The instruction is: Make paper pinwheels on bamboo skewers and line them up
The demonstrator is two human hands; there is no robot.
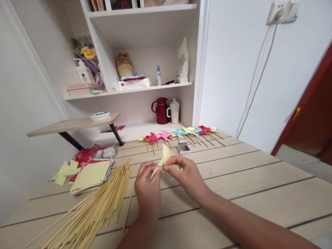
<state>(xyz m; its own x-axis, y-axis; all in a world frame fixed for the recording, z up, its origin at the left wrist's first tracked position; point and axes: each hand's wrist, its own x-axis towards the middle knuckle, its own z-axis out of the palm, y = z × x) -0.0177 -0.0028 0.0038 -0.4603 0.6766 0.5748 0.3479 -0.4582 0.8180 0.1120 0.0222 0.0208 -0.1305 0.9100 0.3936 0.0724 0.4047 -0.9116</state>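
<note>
pinching the yellow paper (164, 159) between both sets of fingertips, your left hand (148, 188) and right hand (187, 176) keep it raised above the table (246, 183), clear of the sticks (98, 207).

both forearms bare; left hand (147, 190), right hand (188, 178) ringless

Your left hand (147, 188) and right hand (185, 176) pinching a yellow paper piece (164, 158) at frame centre, your bamboo skewers (95, 207) lower left, finished pinwheels (181, 133) behind on the surface (259, 186)
</note>
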